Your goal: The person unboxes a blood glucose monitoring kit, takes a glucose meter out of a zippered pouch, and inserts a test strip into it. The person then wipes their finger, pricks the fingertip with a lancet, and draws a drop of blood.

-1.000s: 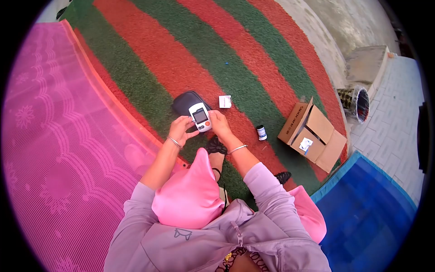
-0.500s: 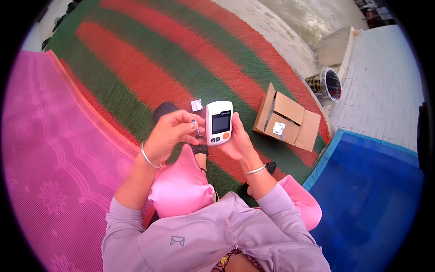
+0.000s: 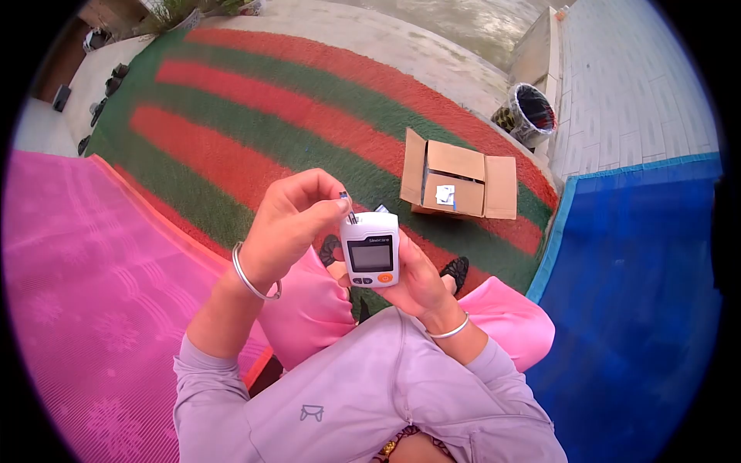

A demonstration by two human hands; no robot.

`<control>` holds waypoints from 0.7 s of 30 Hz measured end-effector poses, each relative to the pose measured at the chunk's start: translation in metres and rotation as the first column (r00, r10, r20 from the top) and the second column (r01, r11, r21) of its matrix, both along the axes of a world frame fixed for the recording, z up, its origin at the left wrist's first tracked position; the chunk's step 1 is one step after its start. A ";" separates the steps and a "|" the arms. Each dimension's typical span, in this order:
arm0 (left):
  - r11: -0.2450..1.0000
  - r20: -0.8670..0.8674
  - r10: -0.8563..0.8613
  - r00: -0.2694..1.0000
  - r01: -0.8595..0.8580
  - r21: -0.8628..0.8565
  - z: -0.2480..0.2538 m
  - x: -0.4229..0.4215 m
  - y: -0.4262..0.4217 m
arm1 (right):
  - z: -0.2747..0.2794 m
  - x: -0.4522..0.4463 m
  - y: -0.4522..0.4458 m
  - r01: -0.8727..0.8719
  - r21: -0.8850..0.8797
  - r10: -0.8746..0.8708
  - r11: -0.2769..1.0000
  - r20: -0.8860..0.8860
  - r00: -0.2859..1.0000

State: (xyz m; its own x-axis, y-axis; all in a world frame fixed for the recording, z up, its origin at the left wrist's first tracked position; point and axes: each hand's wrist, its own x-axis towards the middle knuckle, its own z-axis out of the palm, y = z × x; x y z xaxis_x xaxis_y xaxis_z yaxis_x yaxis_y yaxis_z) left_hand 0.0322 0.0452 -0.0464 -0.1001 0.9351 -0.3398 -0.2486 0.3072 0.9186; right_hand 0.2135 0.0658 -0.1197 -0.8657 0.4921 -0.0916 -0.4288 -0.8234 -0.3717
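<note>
Nearest, just below the hands, the pink satin trousers [image 3: 297, 328] cover the spread knees; the right hand [image 3: 421, 282] cradles a white plastic handheld meter with a grey screen and an orange button [image 3: 371, 255], face up, its fingers mostly behind the casing; the left hand [image 3: 297, 220] pinches a slim blue-and-white strip [image 3: 345, 198] between thumb and forefinger at the meter's upper left edge; a silver bangle circles each wrist.

As far as can be judged, the meter is in place for the work and the strip is brought to its top edge; whether the strip is fully seated cannot be told, and the left hand has not let go of it; no reading can be made out on the screen, so that part seems undone.

Just beyond the meter, a small blue-and-white thing [image 3: 382, 208] is mostly hidden; a black shoe [image 3: 456, 272] shows just right of the right hand; farther out on that side, an open brown cardboard box [image 3: 500, 185] stands on the red-and-green striped carpet [image 3: 208, 147], white packets [image 3: 445, 194] on its flap; well beyond it is a plastic-lined bin [image 3: 531, 112].
</note>
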 end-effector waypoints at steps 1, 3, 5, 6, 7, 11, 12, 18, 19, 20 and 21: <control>1.000 -0.031 -0.017 0.999 0.017 -0.001 0.002 0.002 0.001 | -0.001 0.004 0.000 -0.004 0.010 0.004 1.000 0.009 1.000; 0.999 -0.065 -0.037 0.997 0.037 0.000 0.006 0.007 0.002 | 0.001 0.010 -0.002 -0.004 0.023 0.004 1.000 0.015 1.000; 0.999 -0.084 -0.038 0.996 0.040 0.032 0.009 0.013 0.003 | 0.004 0.015 -0.004 0.016 0.019 -0.017 1.000 0.020 1.000; 0.999 -0.086 -0.039 0.996 0.042 0.033 0.011 0.015 0.003 | 0.004 0.016 -0.004 0.018 0.021 -0.018 1.000 0.018 1.000; 0.999 -0.090 -0.049 0.995 0.051 0.019 0.012 0.017 0.003 | 0.003 0.018 -0.004 -0.003 0.043 0.001 0.999 0.043 0.999; 0.998 -0.076 -0.066 0.995 0.067 0.009 0.015 0.021 0.003 | 0.001 0.022 -0.004 -0.028 0.058 0.024 0.998 0.072 0.997; 0.998 -0.078 -0.065 0.995 0.066 0.009 0.015 0.021 0.003 | 0.000 0.023 -0.004 -0.030 0.058 0.025 0.998 0.070 0.997; 0.994 -0.115 -0.096 0.989 0.101 0.040 0.011 0.020 0.001 | 0.002 0.024 -0.005 -0.030 0.050 0.025 0.998 0.089 0.996; 0.993 -0.128 -0.103 0.986 0.110 0.051 0.011 0.021 0.001 | 0.003 0.024 -0.006 -0.011 0.017 0.010 1.000 0.040 0.999; 0.991 -0.140 -0.111 0.984 0.121 0.061 0.011 0.021 0.000 | 0.002 0.024 -0.006 0.008 -0.018 -0.008 1.000 -0.009 1.000; 0.991 -0.140 -0.110 0.984 0.120 0.062 0.012 0.021 0.000 | 0.002 0.025 -0.007 0.006 -0.017 -0.007 1.000 -0.009 1.000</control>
